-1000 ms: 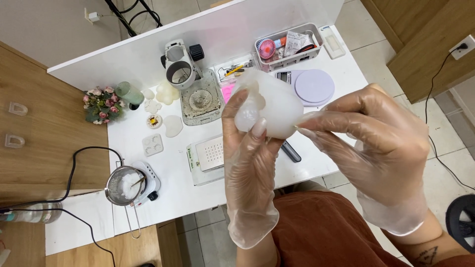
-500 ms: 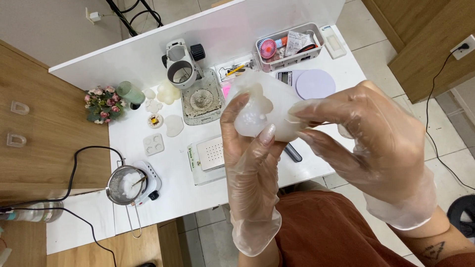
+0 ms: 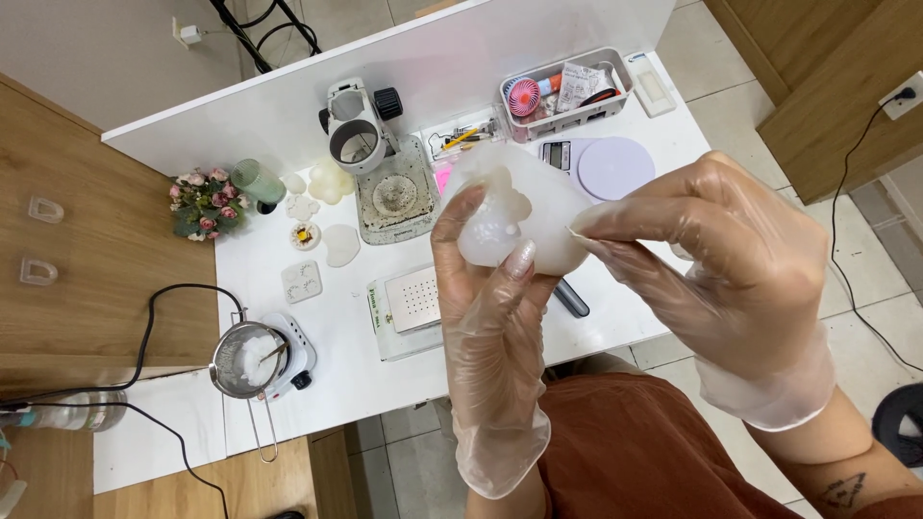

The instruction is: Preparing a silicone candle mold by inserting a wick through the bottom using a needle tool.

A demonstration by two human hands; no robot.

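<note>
Both my hands wear thin clear gloves and hold a soft translucent white silicone mould (image 3: 510,207) up in front of me, above the white table (image 3: 615,298). My left hand (image 3: 486,317) grips the mould from below, thumb and fingers pressed into its side. My right hand (image 3: 711,259) pinches the mould's right edge between thumb and fingertips. A rounded, lumpy shape shows inside the mould's lower left part.
On the table: a stereo microscope (image 3: 361,130) on a grey base, a white perforated block on a tray (image 3: 413,303), a metal pot with white wax on a small hotplate (image 3: 255,360), small wax pieces (image 3: 338,243), a flower posy (image 3: 202,202), a round lilac scale (image 3: 615,165), a bin of supplies (image 3: 567,91).
My hands and the mould have shifted slightly lower and to the left in view; my right fingers have moved along the mould's right edge, squeezing it into a narrower shape.
</note>
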